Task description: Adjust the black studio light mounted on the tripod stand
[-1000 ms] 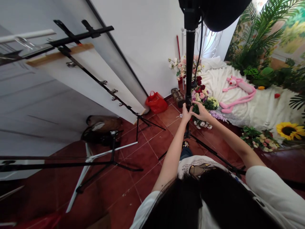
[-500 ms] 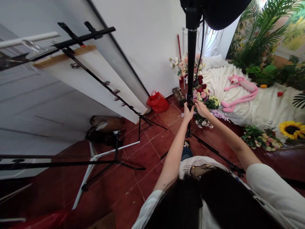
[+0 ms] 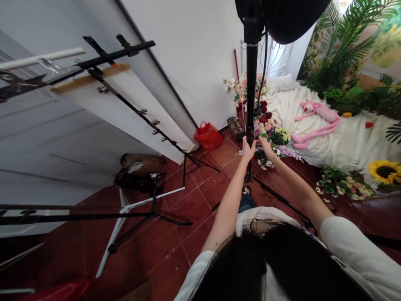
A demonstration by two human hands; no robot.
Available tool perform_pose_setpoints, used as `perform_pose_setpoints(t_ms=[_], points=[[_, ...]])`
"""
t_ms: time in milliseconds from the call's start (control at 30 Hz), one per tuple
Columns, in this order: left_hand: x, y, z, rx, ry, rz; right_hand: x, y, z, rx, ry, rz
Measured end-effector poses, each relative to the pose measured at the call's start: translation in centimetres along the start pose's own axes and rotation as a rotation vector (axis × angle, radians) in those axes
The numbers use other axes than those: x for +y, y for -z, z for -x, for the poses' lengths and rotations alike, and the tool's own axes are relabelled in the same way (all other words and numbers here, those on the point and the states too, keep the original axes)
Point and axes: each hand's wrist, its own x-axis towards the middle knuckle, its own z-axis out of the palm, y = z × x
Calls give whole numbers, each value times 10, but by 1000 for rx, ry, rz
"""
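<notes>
A black light stand rises upright before me, with a bulky black head at its top and a cable hanging beside the pole. My left hand is closed round the pole just below its black collar. Beside the collar, on the right of the pole, my right hand has its fingers stretched out and holds nothing that I can see. The stand's legs spread over the floor near my foot.
Artificial flowers and a white draped cloth with a pink plush toy lie to the right. A red bag sits by the wall. On the left are a white board with clips and a black tripod base.
My right hand has loosened from the collar and moved slightly right and down, fingers opening. My left hand has slipped a little lower on the pole. The view has shifted slightly.
</notes>
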Motion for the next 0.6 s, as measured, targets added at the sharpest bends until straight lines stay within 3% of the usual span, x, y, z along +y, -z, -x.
perform_pose_setpoints(t_ms=[267,600], points=[[2,-1,-1,-2,-4,6,-10,-1,6,-66,-54,-98],[-2,-2,-2,6,13,15,-19,-14,2,17,-120,-108]])
